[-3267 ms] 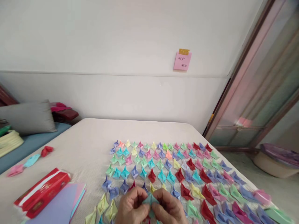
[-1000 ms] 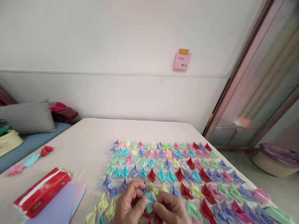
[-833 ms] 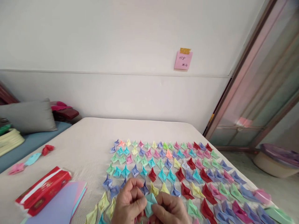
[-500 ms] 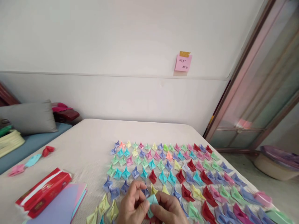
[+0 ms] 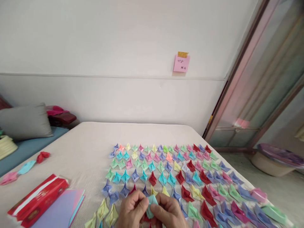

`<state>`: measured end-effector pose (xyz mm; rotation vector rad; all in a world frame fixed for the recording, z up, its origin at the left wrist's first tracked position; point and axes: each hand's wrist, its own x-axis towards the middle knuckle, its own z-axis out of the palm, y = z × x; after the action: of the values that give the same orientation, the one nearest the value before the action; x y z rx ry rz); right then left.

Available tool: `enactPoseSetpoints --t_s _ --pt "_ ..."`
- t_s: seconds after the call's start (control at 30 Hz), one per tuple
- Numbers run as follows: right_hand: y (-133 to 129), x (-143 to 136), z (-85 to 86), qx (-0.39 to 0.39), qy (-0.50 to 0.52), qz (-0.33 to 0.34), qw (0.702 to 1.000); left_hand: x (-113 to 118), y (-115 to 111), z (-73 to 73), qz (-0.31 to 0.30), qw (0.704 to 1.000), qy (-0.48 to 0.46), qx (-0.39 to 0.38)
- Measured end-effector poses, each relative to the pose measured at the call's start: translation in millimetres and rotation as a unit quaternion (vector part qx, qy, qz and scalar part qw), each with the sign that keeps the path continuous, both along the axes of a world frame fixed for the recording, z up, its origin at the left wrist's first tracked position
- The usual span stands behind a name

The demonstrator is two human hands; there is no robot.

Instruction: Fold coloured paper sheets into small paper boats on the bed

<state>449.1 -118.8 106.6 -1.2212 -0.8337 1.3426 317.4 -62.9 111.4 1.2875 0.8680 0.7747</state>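
Note:
A small folded piece of light blue-green paper [image 5: 151,205] is pinched between the thumbs and fingers of both hands at the bottom middle. My left hand [image 5: 134,209] grips its left edge, my right hand [image 5: 169,210] its right side, thumb pressed on the front. Beneath and beyond the hands, rows of folded paper boats [image 5: 171,179] in many colours cover the cloth-topped table [image 5: 95,133]. Some boats directly under my hands are hidden. The nearest ones include yellow boats [image 5: 103,209] to the left and a green boat [image 5: 193,211] to the right.
On the left lie a red tissue pack [image 5: 39,201] and a stack of coloured paper sheets [image 5: 59,209]. Farther left are several crumpled or folded papers [image 5: 27,167]. A grey cushion [image 5: 26,122] rests on a blue seat. A lidded tub [image 5: 276,160] stands on the floor at right.
The view has turned slightly right, so the surroundings sit farther left. The folded paper is held more upright, and my left fingers have closed in on its upper left edge.

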Motion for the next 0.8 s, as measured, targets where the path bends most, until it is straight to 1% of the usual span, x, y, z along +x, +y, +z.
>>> enactPoseSetpoints --t_s 0.13,0.23,0.33,0.47,0.53,0.63,0.73,0.8 --pt "-1 -1 0.6 0.004 -0.01 0.002 1.0 -3 2 0.6 0.028 0.999 -0.016 -0.018" --pt "-1 -3 0.8 0.005 -0.023 -0.023 0.999 -1 3 -0.9 0.035 0.998 -0.028 -0.043" --pt "0 -5 -0.7 0.011 -0.022 -0.042 0.999 6 0 -5.9 0.039 0.997 -0.034 -0.059" --pt "2 -5 -2.6 0.031 -0.024 -0.082 0.996 14 -6 -15.5 0.039 0.997 -0.055 -0.036" --pt "0 -3 -1.5 0.04 -0.027 -0.081 0.996 13 -7 -16.2 0.033 0.997 -0.064 -0.026" --pt "-2 0 3.7 0.059 -0.028 -0.073 0.995 6 -4 -8.1 0.009 0.999 -0.039 -0.029" --pt "-3 6 10.8 0.082 -0.039 -0.087 0.992 -1 -1 4.0 -0.052 0.998 0.036 -0.021" --pt "-3 9 14.6 0.077 -0.05 -0.076 0.993 -3 0 9.5 -0.08 0.994 0.072 -0.01"
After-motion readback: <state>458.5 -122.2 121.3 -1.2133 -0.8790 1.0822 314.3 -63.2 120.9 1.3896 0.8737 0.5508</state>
